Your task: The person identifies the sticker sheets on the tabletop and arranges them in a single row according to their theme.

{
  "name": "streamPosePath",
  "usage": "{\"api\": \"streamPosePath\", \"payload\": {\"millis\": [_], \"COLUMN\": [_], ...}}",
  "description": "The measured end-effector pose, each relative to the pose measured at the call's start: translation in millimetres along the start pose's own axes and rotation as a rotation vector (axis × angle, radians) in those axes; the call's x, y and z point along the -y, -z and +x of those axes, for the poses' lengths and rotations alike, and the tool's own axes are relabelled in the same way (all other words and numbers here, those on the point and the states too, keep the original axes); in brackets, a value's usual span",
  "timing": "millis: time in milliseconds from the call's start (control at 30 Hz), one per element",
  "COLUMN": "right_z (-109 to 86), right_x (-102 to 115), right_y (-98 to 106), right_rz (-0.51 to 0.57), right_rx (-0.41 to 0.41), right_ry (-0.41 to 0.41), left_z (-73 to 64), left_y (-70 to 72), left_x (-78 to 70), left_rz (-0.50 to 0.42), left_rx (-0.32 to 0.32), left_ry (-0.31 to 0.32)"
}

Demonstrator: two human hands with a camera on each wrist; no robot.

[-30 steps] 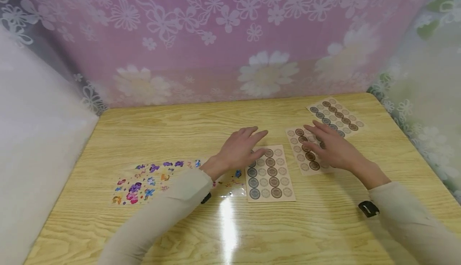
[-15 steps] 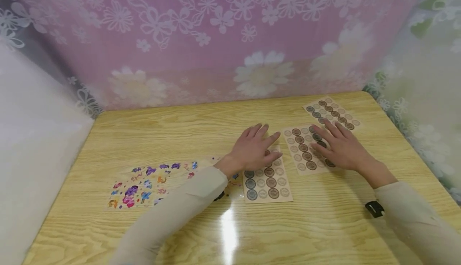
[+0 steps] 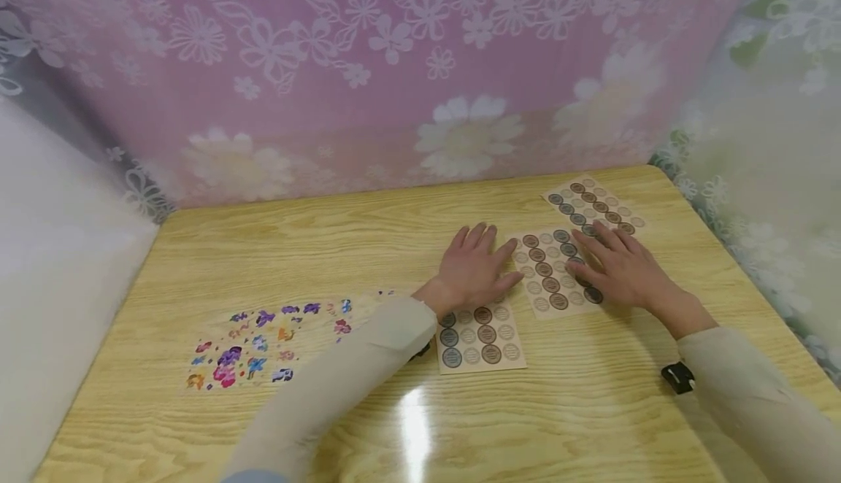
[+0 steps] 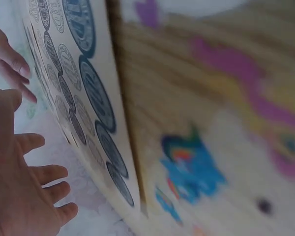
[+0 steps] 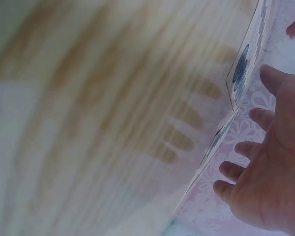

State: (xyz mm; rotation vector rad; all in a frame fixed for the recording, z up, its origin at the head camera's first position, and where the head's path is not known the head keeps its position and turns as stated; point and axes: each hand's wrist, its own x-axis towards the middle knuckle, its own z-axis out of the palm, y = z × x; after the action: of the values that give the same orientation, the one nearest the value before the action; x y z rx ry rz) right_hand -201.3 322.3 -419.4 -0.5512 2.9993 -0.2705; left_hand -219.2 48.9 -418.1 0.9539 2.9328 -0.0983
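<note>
My left hand (image 3: pixel 469 268) is spread over the far part of a beige sheet of round stickers (image 3: pixel 482 352), with its fingertips past the sheet's far edge. In the left wrist view, the fingers of this hand (image 4: pixel 24 182) are relaxed and hold nothing. To the right, my right hand (image 3: pixel 624 268) hovers over the right edge of a second sticker sheet (image 3: pixel 545 279), fingers spread. The right wrist view shows that hand (image 5: pixel 270 162) apart from the table, a finger-shaped shadow below it. A third sticker sheet (image 3: pixel 591 202) lies behind, its near corner partly covered by the right hand.
Clear sheets with colourful pony stickers (image 3: pixel 256 348) lie at the left, partly hidden by the left sleeve (image 3: pixel 355 373). Everything lies on a wood-grain table (image 3: pixel 296 249). A pink flowered curtain (image 3: pixel 328 103) hangs along the back edge, with pale cloth at both sides.
My left hand has moved right and farther over the near sticker sheet, its fingers spreading. My right hand has shifted toward the right edge of the second sheet. The head view has turned slightly.
</note>
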Motion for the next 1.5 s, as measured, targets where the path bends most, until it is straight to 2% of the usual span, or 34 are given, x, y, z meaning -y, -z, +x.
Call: {"api": "streamPosePath", "payload": {"millis": [267,600,867,1033,1267,1500], "right_z": [9.1,20.3,31.5,36.4,39.8,45.2], "right_x": [3,3,5,5,7,5], "right_y": [1,3,3,2,3,6], "right_rz": [0.063,0.165,0.250,0.264,0.289,0.306], "right_rx": [-0.044,-0.080,-0.054,-0.026,-0.007,0.067], "right_ry": [-0.004,-0.038,-0.078,-0.101,-0.106,-0.127], "left_z": [16.9,32.2,42.6,47.4,50.8,51.3], "left_y": [0.6,3.6,8.9,7.7,6.9,4.9], "left_x": [-8.4,-14.1,-16.0,-13.6,-11.0,-10.1], "left_rz": [-0.119,-0.272,-0.351,-0.402,-0.462,-0.490], "left_rx": [-0.059,-0.062,-0.005,0.026,0.020,0.015], "left_ry": [0.029,0.127,0.215,0.238,0.262,0.276]}}
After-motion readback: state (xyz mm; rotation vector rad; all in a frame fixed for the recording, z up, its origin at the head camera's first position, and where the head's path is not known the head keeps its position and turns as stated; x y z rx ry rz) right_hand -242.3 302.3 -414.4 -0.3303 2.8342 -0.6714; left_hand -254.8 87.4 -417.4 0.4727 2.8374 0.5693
